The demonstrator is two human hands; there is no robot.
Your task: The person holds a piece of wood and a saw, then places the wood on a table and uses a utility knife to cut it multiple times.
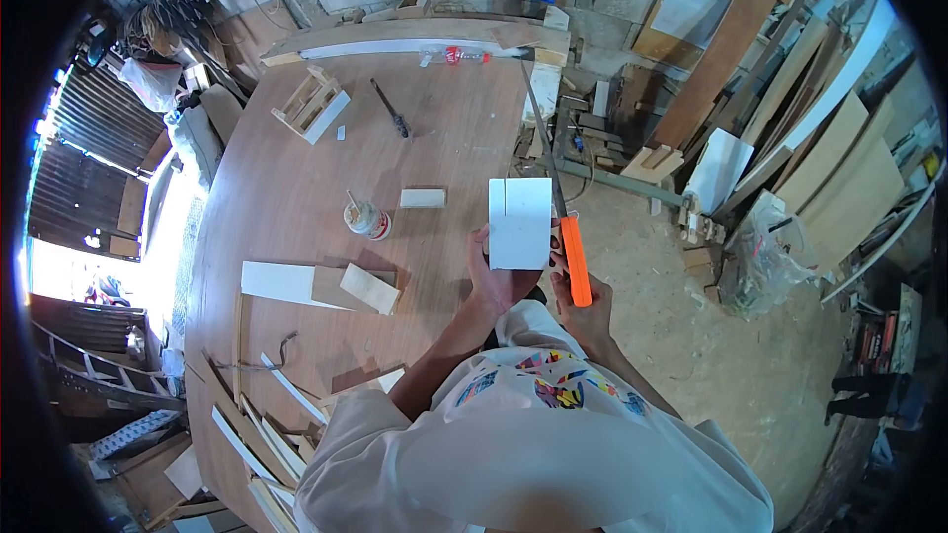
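Observation:
My left hand (497,281) is closed on a white rectangular board (520,227) from its lower left side. A short dark line runs down from the board's top edge. My right hand (585,316) grips the orange handle (574,262) of a saw at the board's right side. The saw's long, thin blade (541,118) points up and away, over the table's right edge. Part of my right hand's fingers is hidden behind the handle.
On the wooden table (296,178) are a glue jar (367,221), a small white block (423,198), a small wooden frame (311,107), a dark tool (391,109), a plastic bottle (454,56) and board pieces (286,281). Planks (721,59) lean at right.

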